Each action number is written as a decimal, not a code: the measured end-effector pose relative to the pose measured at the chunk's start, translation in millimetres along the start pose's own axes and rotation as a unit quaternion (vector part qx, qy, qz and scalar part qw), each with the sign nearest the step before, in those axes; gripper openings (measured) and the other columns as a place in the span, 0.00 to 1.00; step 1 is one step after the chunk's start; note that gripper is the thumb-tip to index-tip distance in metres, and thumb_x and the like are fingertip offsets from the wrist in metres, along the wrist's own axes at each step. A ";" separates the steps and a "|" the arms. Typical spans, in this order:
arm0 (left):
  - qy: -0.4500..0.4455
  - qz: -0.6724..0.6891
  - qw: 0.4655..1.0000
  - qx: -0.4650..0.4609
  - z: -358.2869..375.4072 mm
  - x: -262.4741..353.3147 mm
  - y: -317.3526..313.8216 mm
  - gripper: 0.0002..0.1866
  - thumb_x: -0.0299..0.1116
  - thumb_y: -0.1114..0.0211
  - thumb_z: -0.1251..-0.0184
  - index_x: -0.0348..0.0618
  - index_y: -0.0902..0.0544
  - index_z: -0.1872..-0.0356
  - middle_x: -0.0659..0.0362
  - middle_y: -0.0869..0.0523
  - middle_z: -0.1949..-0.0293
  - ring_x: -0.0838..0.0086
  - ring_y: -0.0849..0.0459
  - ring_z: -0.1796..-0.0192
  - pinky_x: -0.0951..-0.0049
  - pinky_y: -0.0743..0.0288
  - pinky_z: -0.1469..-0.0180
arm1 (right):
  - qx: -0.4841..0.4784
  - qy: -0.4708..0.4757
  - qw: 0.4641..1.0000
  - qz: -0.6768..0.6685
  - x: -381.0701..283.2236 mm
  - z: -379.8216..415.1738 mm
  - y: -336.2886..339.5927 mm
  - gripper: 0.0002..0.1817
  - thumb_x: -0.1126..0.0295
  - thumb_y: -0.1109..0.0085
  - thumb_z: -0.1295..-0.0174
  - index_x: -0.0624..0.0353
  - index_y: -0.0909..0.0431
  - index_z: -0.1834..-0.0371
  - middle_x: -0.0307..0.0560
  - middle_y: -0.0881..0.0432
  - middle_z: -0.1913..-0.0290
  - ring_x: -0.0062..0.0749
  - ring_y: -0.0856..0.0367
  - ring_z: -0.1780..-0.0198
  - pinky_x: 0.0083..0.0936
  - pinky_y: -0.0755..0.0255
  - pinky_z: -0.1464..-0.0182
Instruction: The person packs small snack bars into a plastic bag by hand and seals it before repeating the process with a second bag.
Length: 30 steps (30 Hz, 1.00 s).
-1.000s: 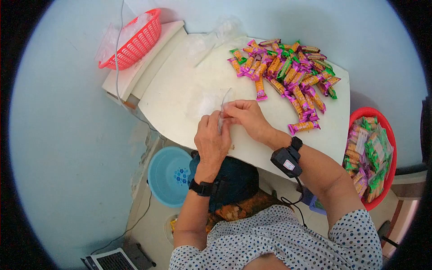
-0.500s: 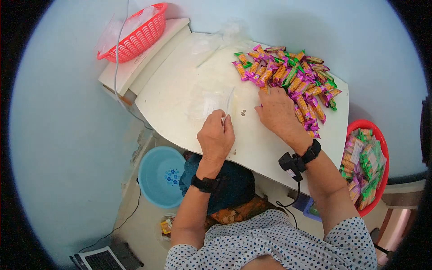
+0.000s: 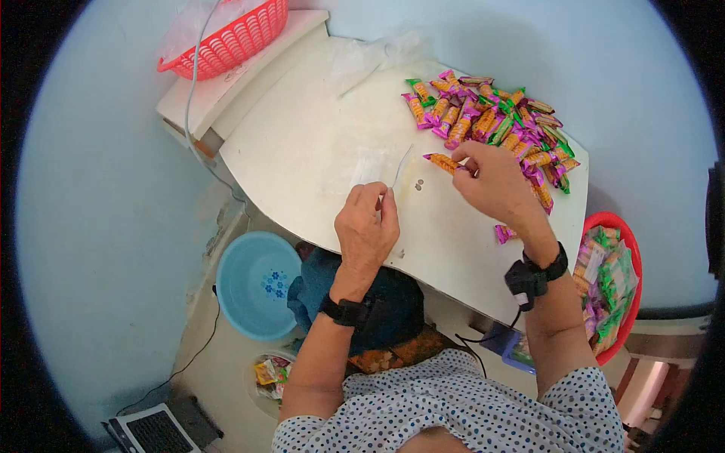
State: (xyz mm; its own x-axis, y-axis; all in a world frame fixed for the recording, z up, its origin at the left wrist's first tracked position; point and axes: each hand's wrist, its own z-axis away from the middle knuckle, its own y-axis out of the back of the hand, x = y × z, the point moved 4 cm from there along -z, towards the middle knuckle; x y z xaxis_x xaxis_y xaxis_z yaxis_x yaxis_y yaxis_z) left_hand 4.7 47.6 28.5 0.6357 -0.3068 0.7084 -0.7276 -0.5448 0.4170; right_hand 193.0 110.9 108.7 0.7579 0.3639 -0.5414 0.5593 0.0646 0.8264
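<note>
My left hand pinches the edge of a clear plastic bag that lies on the white table. Between the fingers of my right hand is a small orange packet with purple ends, its free end pointing toward the bag. Beyond that hand, a heap of orange, purple and green snack packets spreads over the back right of the table. One loose packet lies below my right wrist. Two small brown spots show between my hands.
A red basket with clear plastic stands on a white ledge at upper left. Below the table are a blue basin and a container of wrappers. At right, a red tub holds filled packs. A laptop sits at lower left.
My right hand has drawn back from the heap with a packet between its fingers. My left hand still pinches the bag. The whole view has shifted slightly.
</note>
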 end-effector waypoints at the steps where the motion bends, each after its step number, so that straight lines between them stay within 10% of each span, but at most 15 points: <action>1: -0.004 0.002 1.000 0.003 0.2 -1.2 0.3 0.04 0.23 0.33 0.39 0.38 0.18 0.64 0.53 0.17 0.71 0.69 0.19 0.76 0.70 0.25 0.71 | -0.012 -0.004 1.000 -0.026 1.9 0.1 3.6 0.14 0.70 0.41 0.46 0.68 0.19 0.60 0.61 0.16 0.69 0.49 0.14 0.66 0.37 0.20 0.59; 9: 0.014 0.029 0.999 0.008 0.2 0.4 2.1 0.04 0.23 0.33 0.38 0.36 0.17 0.63 0.52 0.16 0.72 0.68 0.16 0.74 0.70 0.23 0.69 | -0.191 -0.103 0.930 -0.296 1.5 1.3 -15.9 0.17 0.65 0.51 0.31 0.68 0.18 0.54 0.44 0.15 0.71 0.19 0.22 0.82 0.17 0.32 0.84; 30: -0.036 0.027 0.999 0.014 2.9 6.2 5.4 0.06 0.22 0.33 0.41 0.39 0.19 0.63 0.53 0.17 0.71 0.61 0.15 0.72 0.65 0.21 0.71 | -0.226 -0.141 0.778 -0.569 7.3 -2.3 -69.8 0.16 0.67 0.59 0.23 0.63 0.22 0.48 0.47 0.14 0.68 0.21 0.25 0.82 0.16 0.33 0.82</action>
State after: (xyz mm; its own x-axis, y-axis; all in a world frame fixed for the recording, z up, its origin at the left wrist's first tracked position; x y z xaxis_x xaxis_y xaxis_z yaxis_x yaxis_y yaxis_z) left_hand 5.5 40.5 33.4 0.6130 -0.3914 0.6863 -0.7546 -0.5473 0.3619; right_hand 158.7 111.2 47.4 -0.0625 -0.3823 -0.9219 0.7955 0.5388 -0.2773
